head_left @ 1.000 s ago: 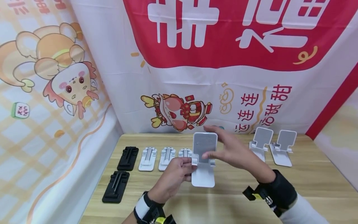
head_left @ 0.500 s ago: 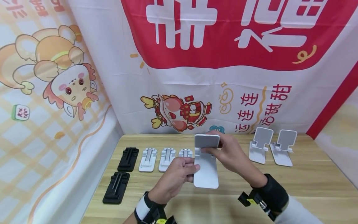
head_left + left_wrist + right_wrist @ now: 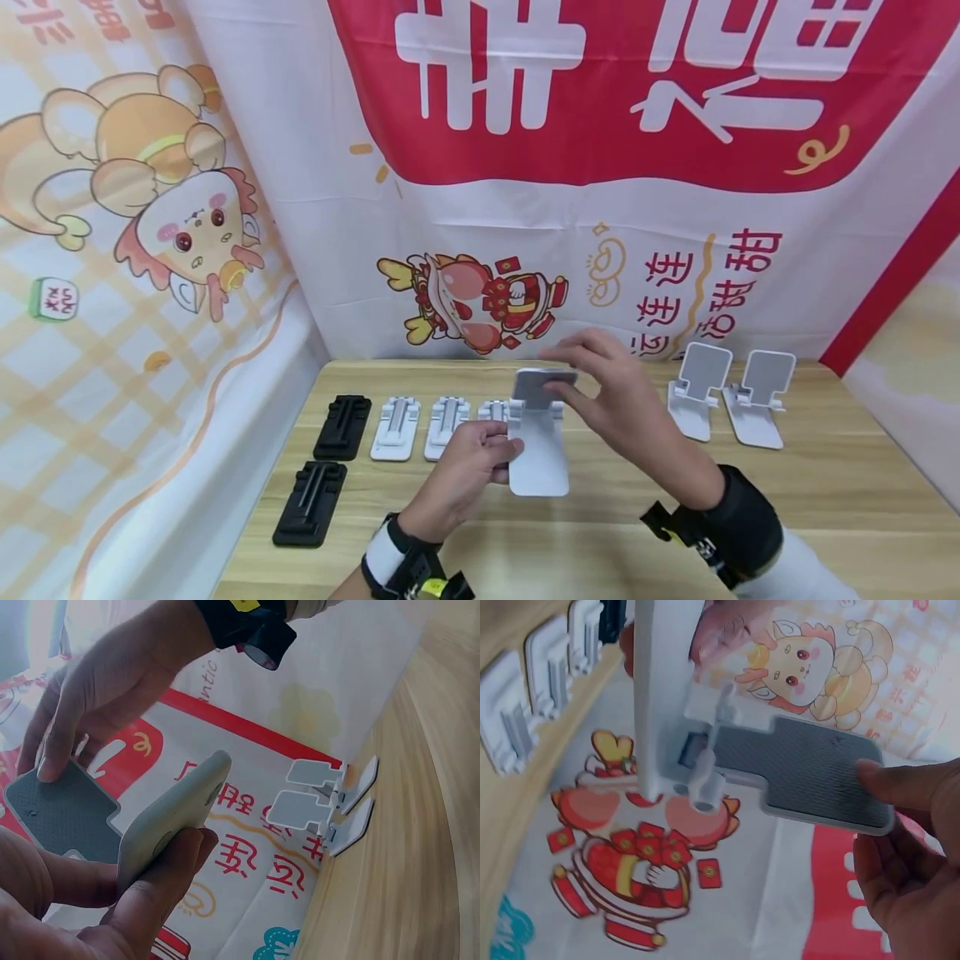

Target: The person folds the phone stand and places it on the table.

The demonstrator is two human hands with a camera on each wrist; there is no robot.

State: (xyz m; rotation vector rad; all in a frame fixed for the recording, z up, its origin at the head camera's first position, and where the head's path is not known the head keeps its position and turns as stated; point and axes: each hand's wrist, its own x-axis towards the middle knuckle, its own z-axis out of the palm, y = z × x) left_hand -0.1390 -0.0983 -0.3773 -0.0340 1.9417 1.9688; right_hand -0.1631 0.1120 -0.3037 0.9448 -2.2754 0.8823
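Note:
A white phone stand [image 3: 538, 458], unfolded, is held up over the table in the head view. My left hand [image 3: 471, 467] grips the left side of its base, thumb on the front face; the left wrist view shows fingers behind the base [image 3: 169, 814]. My right hand [image 3: 626, 408] pinches the far end of the tilted upper plate, its thumb on the grey ribbed pad [image 3: 810, 772] and its fingers underneath in the right wrist view. The hinge arms [image 3: 712, 769] stand out between base and plate.
Several folded stands lie at left on the wooden table [image 3: 637, 533]: a black one [image 3: 343, 427], another black one [image 3: 310, 502] and white ones [image 3: 396, 427]. Two unfolded white stands [image 3: 699, 387] stand at the right. A printed cloth [image 3: 480, 208] hangs behind.
The stand's upper plate has tilted from facing me to a flatter angle. My right hand has shifted from the plate's side to its far end, while my left hand keeps its grip.

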